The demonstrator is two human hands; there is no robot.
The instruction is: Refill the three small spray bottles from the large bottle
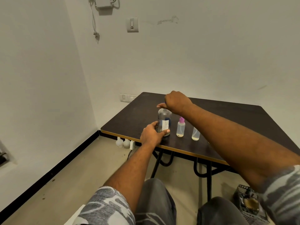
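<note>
Nothing legible shows anywhere in the head view; the only printed matter is a small white paper label [165,125] on the front of the large clear plastic bottle [164,114], which stands upright near the front edge of the dark brown table [227,120]; the label carries several rows of fine dark print, too small and blurred to make out a word, brand or number.
</note>
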